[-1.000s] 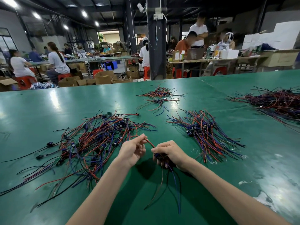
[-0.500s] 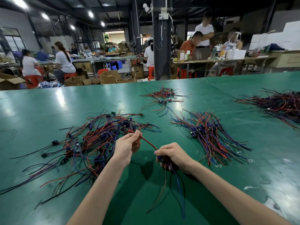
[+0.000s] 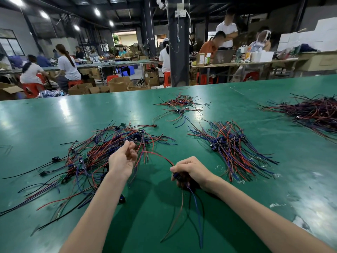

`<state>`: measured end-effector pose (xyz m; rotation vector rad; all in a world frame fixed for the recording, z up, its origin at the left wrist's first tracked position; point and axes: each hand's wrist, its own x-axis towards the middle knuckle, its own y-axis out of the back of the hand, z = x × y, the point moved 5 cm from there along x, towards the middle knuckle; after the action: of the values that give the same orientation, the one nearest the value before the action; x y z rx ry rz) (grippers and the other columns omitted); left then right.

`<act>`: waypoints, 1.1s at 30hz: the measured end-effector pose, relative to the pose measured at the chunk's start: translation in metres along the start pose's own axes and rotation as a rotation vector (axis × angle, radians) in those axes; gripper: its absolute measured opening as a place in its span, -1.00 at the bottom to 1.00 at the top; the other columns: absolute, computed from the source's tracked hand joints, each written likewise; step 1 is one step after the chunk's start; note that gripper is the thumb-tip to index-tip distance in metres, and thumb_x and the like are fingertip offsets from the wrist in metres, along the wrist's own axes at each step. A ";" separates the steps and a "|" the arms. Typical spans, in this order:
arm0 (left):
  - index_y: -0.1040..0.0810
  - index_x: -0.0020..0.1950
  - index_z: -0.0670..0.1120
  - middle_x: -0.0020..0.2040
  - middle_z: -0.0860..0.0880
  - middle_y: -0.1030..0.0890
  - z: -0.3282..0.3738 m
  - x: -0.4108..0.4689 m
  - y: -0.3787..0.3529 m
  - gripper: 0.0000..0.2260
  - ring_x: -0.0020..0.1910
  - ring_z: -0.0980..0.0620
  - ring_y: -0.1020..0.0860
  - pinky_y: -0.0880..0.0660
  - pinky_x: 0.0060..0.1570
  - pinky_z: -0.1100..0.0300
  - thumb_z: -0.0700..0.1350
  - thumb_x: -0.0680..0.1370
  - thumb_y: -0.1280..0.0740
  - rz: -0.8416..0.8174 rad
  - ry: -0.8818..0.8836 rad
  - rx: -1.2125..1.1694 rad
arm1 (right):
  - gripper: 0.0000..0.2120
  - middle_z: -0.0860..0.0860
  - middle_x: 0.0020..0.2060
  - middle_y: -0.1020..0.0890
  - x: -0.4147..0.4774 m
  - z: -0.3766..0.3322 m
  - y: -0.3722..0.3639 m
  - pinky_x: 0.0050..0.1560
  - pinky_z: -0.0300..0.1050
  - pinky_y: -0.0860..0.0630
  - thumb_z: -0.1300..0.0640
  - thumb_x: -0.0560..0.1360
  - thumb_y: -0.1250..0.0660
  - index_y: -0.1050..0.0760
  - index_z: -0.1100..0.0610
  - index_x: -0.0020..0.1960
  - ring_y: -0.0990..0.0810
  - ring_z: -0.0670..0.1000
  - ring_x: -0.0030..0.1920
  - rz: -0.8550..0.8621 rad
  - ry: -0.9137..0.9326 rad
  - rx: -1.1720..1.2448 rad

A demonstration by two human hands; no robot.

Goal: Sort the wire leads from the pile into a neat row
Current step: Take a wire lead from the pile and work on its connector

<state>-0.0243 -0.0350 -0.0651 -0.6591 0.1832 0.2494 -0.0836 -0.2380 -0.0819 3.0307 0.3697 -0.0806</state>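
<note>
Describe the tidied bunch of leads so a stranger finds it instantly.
On the green table, look just right of the right hand. That bunch lies combed roughly parallel, dark parts lined up mid-length, unlike the tangled pile at left.

Tangled pile [image 3: 102, 157] lies left of sorted bundle [image 3: 231, 145] on table [image 3: 291, 179]

No text, label, brand, number or sign could be read. A pale printed label was seen on the brown carton [image 3: 200, 59] standing on the far workbench [image 3: 228, 64], beyond the back edge of the green table [image 3: 54, 115]. Its print was too small and blurred to be made out.
</note>
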 end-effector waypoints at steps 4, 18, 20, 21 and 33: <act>-0.53 -0.04 -0.23 -0.22 -0.09 -0.62 -0.011 -0.011 -0.013 -0.63 -0.36 0.09 -0.53 -0.54 -0.38 0.31 0.06 0.63 -0.15 -0.103 0.014 0.114 | -0.76 0.03 -0.43 -0.61 0.001 -0.006 0.006 -0.57 -0.31 -0.25 0.10 0.48 -0.38 -0.68 0.12 -0.32 -0.38 -0.07 -0.48 0.115 0.055 0.088; -0.61 0.00 -0.33 -0.10 -0.21 -0.67 -0.075 -0.062 -0.050 -0.79 -0.23 -0.01 -0.62 -0.59 -0.12 0.18 -0.22 0.59 -0.25 -0.614 0.154 0.595 | -0.80 -0.02 -0.57 -0.48 0.006 -0.008 0.022 -0.59 -0.35 -0.23 0.16 0.52 -0.35 -0.64 0.21 -0.22 -0.30 -0.15 -0.59 0.325 0.035 0.342; -0.60 0.05 -0.34 -0.05 -0.26 -0.65 -0.077 -0.062 -0.051 -0.79 -0.21 -0.01 -0.60 -0.58 -0.19 0.23 -0.22 0.58 -0.26 -0.598 0.150 0.596 | -0.80 -0.02 -0.58 -0.48 0.006 -0.008 0.022 -0.61 -0.35 -0.23 0.18 0.53 -0.34 -0.63 0.24 -0.21 -0.31 -0.16 -0.60 0.327 0.050 0.361; -0.58 0.07 -0.34 -0.03 -0.28 -0.63 -0.077 -0.063 -0.051 -0.79 -0.19 -0.02 -0.59 -0.56 -0.21 0.25 -0.23 0.58 -0.26 -0.589 0.149 0.600 | -0.80 -0.02 -0.58 -0.48 0.006 -0.008 0.021 -0.62 -0.34 -0.23 0.18 0.53 -0.33 -0.63 0.25 -0.20 -0.31 -0.16 -0.60 0.326 0.053 0.369; -0.60 -0.11 -0.24 -0.26 -0.16 -0.59 -0.061 -0.050 -0.045 -0.89 -0.33 0.02 -0.53 -0.46 -0.25 0.27 -0.29 0.55 -0.29 -0.355 0.076 0.407 | -0.91 0.08 -0.36 -0.56 0.000 -0.001 -0.001 -0.61 -0.28 -0.32 0.24 0.50 -0.37 -0.46 0.23 -0.11 -0.37 -0.10 -0.58 0.252 -0.060 0.354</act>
<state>-0.0648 -0.1158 -0.0739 -0.2874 0.1796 -0.1534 -0.0838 -0.2373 -0.0813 3.3829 -0.0405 -0.2422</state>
